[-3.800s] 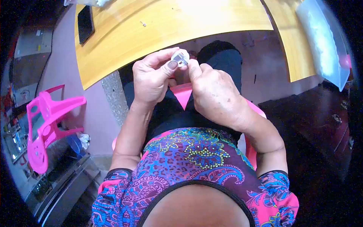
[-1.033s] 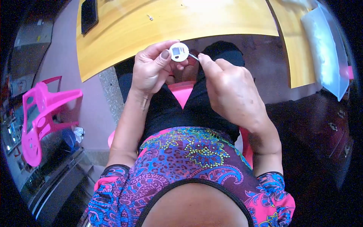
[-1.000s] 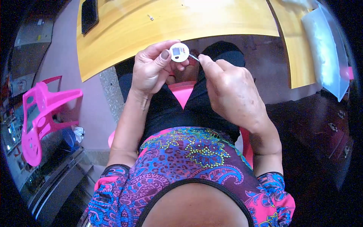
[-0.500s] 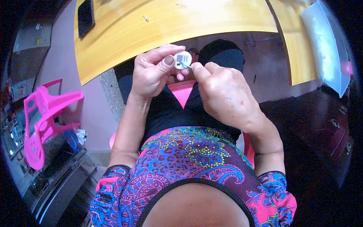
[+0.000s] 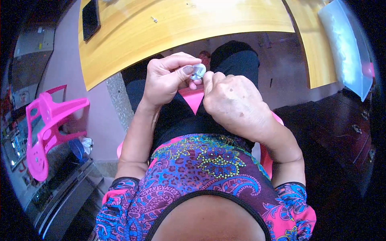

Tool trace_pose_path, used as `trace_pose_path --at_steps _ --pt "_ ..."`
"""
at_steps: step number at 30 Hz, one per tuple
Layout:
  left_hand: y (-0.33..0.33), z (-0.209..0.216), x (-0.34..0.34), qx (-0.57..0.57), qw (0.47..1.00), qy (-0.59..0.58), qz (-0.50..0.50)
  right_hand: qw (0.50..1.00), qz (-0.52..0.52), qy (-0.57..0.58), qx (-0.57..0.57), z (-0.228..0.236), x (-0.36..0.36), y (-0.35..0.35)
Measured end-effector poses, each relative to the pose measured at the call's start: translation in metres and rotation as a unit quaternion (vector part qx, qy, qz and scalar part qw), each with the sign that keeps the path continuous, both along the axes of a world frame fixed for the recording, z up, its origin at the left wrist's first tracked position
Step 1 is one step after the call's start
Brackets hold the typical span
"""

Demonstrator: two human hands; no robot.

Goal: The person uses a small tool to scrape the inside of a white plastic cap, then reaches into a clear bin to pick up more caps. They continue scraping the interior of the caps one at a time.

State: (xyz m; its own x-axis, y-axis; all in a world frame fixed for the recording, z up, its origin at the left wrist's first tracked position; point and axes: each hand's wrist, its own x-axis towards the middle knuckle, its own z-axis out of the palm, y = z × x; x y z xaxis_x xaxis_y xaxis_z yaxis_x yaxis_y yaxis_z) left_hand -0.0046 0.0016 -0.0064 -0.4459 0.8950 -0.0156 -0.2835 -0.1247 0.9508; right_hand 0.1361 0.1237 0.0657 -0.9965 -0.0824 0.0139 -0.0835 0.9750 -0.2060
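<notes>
A room with a pale purplish floor is seen, its far left and right edges lost in darkness. A yellow wood-grained surface [image 5: 128, 42] is set across the top, and a second strip of similar panel [image 5: 315, 50] is separated from it by a dark gap at the right. On the surface, a dark phone [image 5: 91, 20] is laid near the left edge, and a tiny pale piece [image 5: 154, 19] is placed well apart from it. A clear bag [image 5: 343, 50] with whitish contents is rested on the right-hand panel, its lower end carried past the edge. At the left, a bright pink plastic chair [image 5: 54, 110] is seen, with a blue object [image 5: 75, 148] and a crumpled white item [image 5: 87, 143] near it.

Any marking on the small whitish disc [image 5: 200, 70] is too small to be read. The disc is held above the lap, in front of the surface, pinched by the left hand [image 5: 165, 82]. A thin rod [image 5: 198, 75], mostly hidden, is gripped by the right hand [image 5: 237, 98] with curled fingers and is brought against the disc.
</notes>
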Motion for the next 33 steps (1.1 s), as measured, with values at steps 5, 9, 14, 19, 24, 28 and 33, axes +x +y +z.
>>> trace_pose_path --at_steps 5,9,14,19,24,28,33 --pt "-0.005 -0.007 -0.01 -0.004 0.988 -0.152 -0.02 0.997 -0.041 -0.02 -0.067 -0.003 -0.001 0.005" --pt "-0.007 -0.008 -0.024 0.031 0.979 -0.201 0.025 0.971 -0.121 0.064 -0.195 0.006 0.0 0.019" --pt "-0.005 -0.002 -0.025 0.074 0.971 -0.227 0.027 0.955 -0.131 0.066 -0.257 -0.002 -0.002 0.019" --pt "-0.003 0.003 -0.026 0.064 0.98 -0.183 0.046 0.954 -0.128 0.052 -0.266 -0.007 -0.006 0.021" --pt "0.001 0.009 -0.026 0.072 0.982 -0.163 0.062 0.953 -0.13 0.046 -0.268 -0.01 -0.007 0.022" --pt "0.001 0.008 -0.027 0.093 0.972 -0.211 0.049 0.954 -0.133 0.041 -0.264 -0.009 -0.007 0.022" --pt "0.001 0.008 -0.027 0.106 0.961 -0.251 0.032 0.955 -0.125 0.053 -0.262 -0.009 -0.008 0.021"
